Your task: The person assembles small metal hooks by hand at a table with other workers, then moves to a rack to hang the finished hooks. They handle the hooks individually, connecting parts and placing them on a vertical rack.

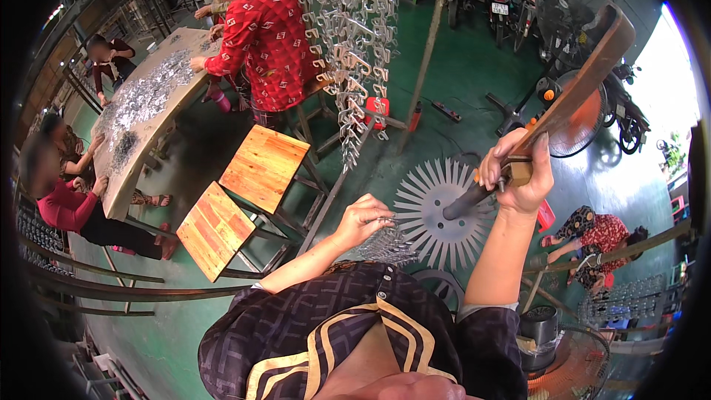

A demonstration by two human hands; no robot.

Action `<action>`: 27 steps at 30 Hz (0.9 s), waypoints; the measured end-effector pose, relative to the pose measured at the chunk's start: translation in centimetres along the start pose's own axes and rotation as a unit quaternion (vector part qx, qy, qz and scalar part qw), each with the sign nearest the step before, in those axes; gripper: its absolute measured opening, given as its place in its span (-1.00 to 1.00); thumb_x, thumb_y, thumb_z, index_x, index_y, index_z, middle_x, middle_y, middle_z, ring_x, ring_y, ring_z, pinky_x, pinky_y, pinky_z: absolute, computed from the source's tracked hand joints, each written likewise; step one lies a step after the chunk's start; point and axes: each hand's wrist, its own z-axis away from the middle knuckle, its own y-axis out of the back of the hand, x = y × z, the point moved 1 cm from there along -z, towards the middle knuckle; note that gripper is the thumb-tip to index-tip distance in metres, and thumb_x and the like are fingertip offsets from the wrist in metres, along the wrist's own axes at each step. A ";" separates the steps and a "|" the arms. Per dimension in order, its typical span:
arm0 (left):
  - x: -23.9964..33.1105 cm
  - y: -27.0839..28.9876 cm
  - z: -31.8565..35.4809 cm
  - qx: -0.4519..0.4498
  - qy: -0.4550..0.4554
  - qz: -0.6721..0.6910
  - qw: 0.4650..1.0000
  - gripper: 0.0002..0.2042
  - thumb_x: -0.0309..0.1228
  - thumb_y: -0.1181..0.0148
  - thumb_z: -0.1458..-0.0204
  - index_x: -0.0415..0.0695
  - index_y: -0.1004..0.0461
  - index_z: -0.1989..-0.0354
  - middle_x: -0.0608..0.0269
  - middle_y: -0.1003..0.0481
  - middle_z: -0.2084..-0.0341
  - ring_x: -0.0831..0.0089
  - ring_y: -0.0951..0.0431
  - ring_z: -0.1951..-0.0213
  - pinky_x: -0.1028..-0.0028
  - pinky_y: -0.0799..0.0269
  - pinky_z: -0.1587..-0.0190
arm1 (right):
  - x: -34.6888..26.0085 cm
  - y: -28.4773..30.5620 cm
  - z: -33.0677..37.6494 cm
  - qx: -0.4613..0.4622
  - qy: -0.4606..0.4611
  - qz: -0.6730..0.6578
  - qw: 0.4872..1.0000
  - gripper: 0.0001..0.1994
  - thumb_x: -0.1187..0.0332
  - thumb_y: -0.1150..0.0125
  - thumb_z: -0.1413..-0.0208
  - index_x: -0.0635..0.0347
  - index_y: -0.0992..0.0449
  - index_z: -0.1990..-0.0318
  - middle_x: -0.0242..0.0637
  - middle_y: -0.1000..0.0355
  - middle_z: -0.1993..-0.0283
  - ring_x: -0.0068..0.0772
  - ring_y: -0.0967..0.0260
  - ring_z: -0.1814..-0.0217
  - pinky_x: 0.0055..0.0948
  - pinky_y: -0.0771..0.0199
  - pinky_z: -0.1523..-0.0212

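Left hand (pixel 363 222): grip pinching small silver metal piece (pixel 383 220). Right hand (pixel 522 170): grip curled round long flat brown bar (pixel 585 81) at lower end. Nearby: grey slotted metal disc (pixel 424 216); lettered white motorcycle plate (pixel 500 9).

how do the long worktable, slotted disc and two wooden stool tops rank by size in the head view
Largest: worktable
Next: slotted disc
Smallest: left stool top and right stool top, too alike to rank
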 end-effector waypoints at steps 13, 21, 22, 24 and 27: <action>-0.1 -0.6 0.3 -0.007 0.008 0.016 1.000 -0.78 -0.54 -0.34 0.28 -0.22 -0.56 0.37 0.23 -0.51 0.45 0.35 -0.45 0.36 0.43 -0.37 0.30 | -0.1 0.0 0.0 -0.003 0.004 0.001 1.000 -0.44 0.00 0.18 -0.20 0.46 -0.37 0.47 -0.14 -0.25 0.75 -0.39 -0.22 0.80 -0.52 -0.23 0.79; -1.0 -0.2 0.7 -0.036 0.071 0.107 0.991 -0.85 -0.50 -0.30 0.16 -0.25 -0.57 0.37 0.20 -0.51 0.41 0.43 -0.46 0.32 0.47 -0.37 0.27 | -0.1 0.0 0.1 -0.006 0.008 -0.002 1.000 -0.44 -0.01 0.20 -0.20 0.45 -0.37 0.48 -0.15 -0.25 0.75 -0.39 -0.21 0.81 -0.51 -0.23 0.79; -1.3 -0.1 0.8 -0.040 0.089 0.124 0.987 -0.85 -0.50 -0.30 0.14 -0.24 -0.58 0.36 0.20 -0.52 0.40 0.44 -0.47 0.31 0.48 -0.37 0.26 | -0.1 0.1 0.1 -0.005 0.006 -0.005 1.000 -0.44 -0.01 0.20 -0.20 0.44 -0.37 0.48 -0.15 -0.25 0.75 -0.39 -0.21 0.81 -0.51 -0.23 0.79; -1.5 0.1 0.9 -0.050 0.122 0.142 0.981 -0.85 -0.48 -0.29 0.12 -0.23 -0.58 0.34 0.20 -0.52 0.38 0.46 -0.47 0.30 0.49 -0.38 0.25 | -0.1 0.1 0.2 -0.006 0.003 -0.008 1.000 -0.44 -0.02 0.21 -0.20 0.44 -0.37 0.48 -0.15 -0.25 0.75 -0.39 -0.21 0.81 -0.50 -0.23 0.79; -1.5 0.5 0.3 -0.060 0.145 0.131 0.979 -0.84 -0.45 -0.28 0.10 -0.22 -0.59 0.32 0.20 -0.52 0.37 0.47 -0.47 0.30 0.51 -0.37 0.25 | 0.0 0.2 0.3 -0.013 -0.001 -0.005 1.000 -0.43 -0.03 0.20 -0.19 0.44 -0.38 0.48 -0.16 -0.26 0.75 -0.39 -0.21 0.81 -0.50 -0.22 0.79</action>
